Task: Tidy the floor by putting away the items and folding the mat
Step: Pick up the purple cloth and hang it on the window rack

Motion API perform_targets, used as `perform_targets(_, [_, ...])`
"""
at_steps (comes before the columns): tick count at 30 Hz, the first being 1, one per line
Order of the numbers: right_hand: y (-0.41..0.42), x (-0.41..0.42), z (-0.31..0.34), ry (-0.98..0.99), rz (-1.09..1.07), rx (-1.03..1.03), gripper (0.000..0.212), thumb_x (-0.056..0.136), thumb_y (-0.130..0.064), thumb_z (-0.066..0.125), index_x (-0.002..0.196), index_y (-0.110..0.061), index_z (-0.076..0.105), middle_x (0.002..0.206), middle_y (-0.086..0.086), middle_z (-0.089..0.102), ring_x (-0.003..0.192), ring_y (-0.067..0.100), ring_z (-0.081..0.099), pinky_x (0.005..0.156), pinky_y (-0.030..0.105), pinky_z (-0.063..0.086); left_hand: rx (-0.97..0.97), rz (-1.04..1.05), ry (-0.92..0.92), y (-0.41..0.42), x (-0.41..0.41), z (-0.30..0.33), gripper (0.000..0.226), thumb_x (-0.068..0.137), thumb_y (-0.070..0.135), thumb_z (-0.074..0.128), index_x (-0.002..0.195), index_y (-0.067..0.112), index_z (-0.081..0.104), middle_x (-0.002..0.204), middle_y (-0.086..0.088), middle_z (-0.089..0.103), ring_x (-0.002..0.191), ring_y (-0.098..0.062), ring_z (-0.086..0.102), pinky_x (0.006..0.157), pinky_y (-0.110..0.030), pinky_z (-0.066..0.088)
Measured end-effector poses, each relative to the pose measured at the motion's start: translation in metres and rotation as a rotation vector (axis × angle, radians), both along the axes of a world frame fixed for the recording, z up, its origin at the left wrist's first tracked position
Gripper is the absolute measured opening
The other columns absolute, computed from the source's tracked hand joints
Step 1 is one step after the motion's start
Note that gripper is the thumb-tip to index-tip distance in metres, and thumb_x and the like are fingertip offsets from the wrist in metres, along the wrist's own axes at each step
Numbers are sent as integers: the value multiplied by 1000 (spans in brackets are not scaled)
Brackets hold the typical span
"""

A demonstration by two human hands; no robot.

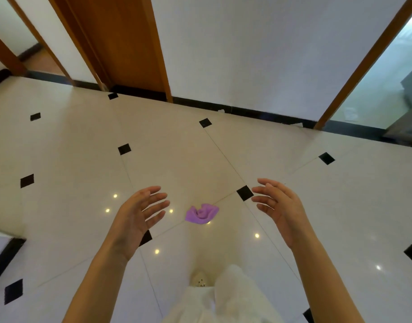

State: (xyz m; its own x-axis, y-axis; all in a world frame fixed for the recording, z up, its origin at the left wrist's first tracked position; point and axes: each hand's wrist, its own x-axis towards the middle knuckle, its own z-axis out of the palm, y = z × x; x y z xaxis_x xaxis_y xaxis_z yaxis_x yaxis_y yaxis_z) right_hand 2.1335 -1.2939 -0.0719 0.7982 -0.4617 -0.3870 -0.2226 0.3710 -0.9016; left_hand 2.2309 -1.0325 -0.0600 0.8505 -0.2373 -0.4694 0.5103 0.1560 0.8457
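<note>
Both hands, left hand (139,212) and right hand (279,206), grip wide and empty, flank the crumpled purple cloth (201,213).

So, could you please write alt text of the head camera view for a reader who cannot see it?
Two bare hands, the left hand and right hand, are held open and empty above a crumpled purple cloth lying on the floor, cream tiles with small black squares. Beyond stand a white wall and wooden door.
</note>
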Motion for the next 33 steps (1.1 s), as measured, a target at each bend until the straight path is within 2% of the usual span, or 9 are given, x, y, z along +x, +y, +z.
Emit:
perform_targets(16, [-94,131,-13,76,27,-28,16,94,-12,50,101,-12,65,89,8,70,74,17,65,66,24,52,21,-11,50,-89,129,-27,25,91,18,44,106,9,63,98,-8,69,87,-21,69,78,-29,55])
perform_targets(24, [-131,193,-27,110,100,-40,16,94,-13,52,102,-12,65,90,8,70,76,17,66,70,26,52,53,-52,37,-111,174,-42,36,76,25,49,106,8,62,95,-9,72,85,-21,70,75,-29,55])
perform_targets(28, [-135,223,-51,143,131,-17,16,93,-11,52,103,-11,65,88,7,70,74,16,65,67,23,52,87,-99,91,-118,203,-65,29,83,20,50,107,8,62,95,-9,72,86,-22,70,75,-28,56])
perform_targets(30, [-132,237,-70,157,159,-7,17,93,-8,52,104,-9,64,86,5,69,72,15,65,65,22,51,102,-148,115,-121,218,-79,30,77,19,61,105,10,62,95,-8,72,87,-22,70,77,-30,56])
perform_targets(33, [-123,256,-107,167,210,-11,19,91,-4,53,105,-11,63,86,1,70,75,13,64,67,22,50,127,-194,149,-126,242,-109,38,71,26,57,106,11,62,93,-6,72,87,-21,69,81,-33,52])
